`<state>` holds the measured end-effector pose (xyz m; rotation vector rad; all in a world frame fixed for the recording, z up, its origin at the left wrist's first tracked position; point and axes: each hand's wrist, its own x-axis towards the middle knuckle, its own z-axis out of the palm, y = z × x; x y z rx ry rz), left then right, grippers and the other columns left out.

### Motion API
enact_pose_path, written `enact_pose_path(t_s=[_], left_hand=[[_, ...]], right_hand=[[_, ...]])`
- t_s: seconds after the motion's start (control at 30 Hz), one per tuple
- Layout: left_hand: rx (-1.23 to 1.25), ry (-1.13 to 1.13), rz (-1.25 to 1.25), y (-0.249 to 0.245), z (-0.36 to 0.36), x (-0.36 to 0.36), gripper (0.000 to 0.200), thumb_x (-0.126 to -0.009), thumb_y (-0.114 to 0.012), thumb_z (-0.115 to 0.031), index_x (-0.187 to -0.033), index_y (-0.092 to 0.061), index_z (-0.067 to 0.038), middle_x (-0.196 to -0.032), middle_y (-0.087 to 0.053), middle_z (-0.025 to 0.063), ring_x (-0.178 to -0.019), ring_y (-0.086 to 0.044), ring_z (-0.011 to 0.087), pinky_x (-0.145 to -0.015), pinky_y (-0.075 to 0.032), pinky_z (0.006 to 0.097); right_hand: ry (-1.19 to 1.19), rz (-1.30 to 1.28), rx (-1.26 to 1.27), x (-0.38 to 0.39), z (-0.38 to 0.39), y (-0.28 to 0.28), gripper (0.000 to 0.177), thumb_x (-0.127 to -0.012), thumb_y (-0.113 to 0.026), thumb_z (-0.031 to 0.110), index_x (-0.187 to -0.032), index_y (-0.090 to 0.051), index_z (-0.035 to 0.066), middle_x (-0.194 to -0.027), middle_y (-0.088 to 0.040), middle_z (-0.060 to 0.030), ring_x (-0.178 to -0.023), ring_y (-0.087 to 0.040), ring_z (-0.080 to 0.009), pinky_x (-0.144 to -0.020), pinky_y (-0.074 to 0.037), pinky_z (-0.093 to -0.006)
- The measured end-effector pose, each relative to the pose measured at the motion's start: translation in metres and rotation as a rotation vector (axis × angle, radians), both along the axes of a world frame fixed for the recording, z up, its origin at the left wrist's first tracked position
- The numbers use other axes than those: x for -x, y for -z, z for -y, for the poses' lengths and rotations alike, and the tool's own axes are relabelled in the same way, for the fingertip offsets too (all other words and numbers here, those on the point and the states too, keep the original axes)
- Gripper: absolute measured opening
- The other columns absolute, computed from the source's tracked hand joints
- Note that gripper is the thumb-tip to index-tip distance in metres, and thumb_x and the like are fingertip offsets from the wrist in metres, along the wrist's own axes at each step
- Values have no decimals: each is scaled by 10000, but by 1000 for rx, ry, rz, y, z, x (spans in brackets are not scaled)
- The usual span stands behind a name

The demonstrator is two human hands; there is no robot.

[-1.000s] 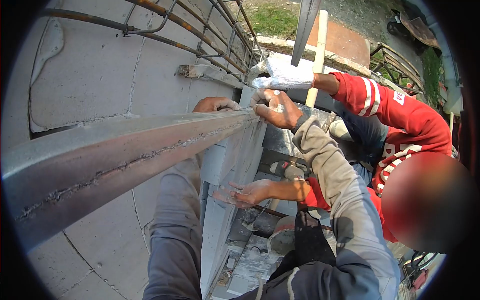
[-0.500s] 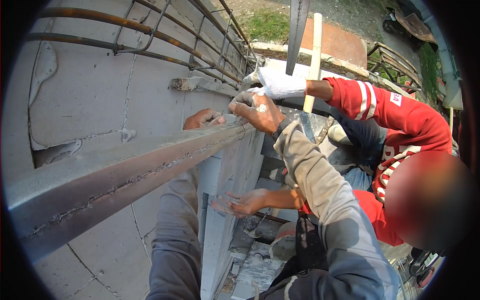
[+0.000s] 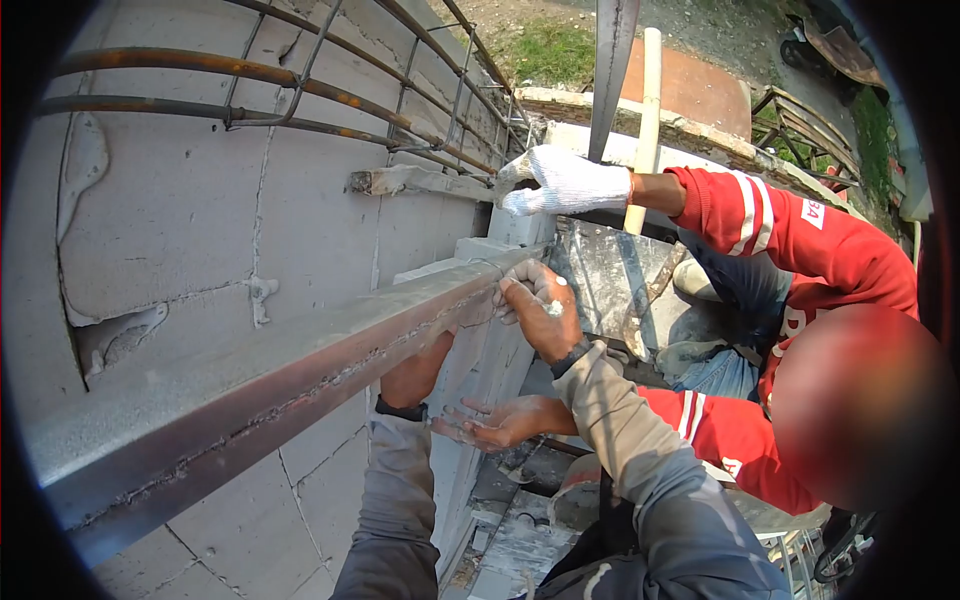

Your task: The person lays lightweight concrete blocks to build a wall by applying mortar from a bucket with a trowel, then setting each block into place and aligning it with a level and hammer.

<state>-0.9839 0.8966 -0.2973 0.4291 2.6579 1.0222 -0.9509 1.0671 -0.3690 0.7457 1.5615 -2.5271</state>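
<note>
A long metal beam [image 3: 300, 385] runs diagonally from the lower left to the wall's corner. A thin wire [image 3: 490, 262] loops over its far end. At the beam's near side, my right hand [image 3: 545, 312] is closed, its fingertips pinched where the wire comes down. My left hand [image 3: 415, 378] reaches up beneath the beam, its fingers hidden behind the metal. Just below, a co-worker's bare hand [image 3: 500, 422] is held palm up beside the pale block column [image 3: 450, 465]. The co-worker's white-gloved hand [image 3: 575, 182] is above the beam's end, by the column top.
Rusty rebar [image 3: 200, 70] crosses the upper left in front of the block wall [image 3: 180, 220]. An upright metal bar [image 3: 612, 80] and a pale pole [image 3: 647, 120] stand beyond. The co-worker in a red sleeve [image 3: 830, 240] is close on the right. Mortar-stained boards [image 3: 590, 280] lie lower down.
My right hand has moved from above the beam's end down to its near side. My left hand has gone from behind the beam to underneath it. The gloved hand has shifted slightly.
</note>
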Motion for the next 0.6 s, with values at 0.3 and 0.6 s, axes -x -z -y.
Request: enact_pose_path(t_s=[0.3,0.6], left_hand=[[430,330,-411,7,-7,29,327,-810,-643,-174,-1126,-600,-101,-1203,-553,65,-1187,-466,237,-1065,-225,381],[424,470,-417,31,10,30,365,-825,-632,-236,-1183,-568,-197,-1270,-516,20,-1220,-433,188,-1082,-163,427]], right_hand=[[-54,107,-139,28,-25,-13,136,-857,-516,141,-856,-496,6,-706,-593,-101,-632,-593,-165,-587,-467,-289],[-45,79,-84,52,-29,-6,128,-819,-542,142,-845,-526,18,-651,-529,-63,-572,-519,-186,-541,-441,-321]])
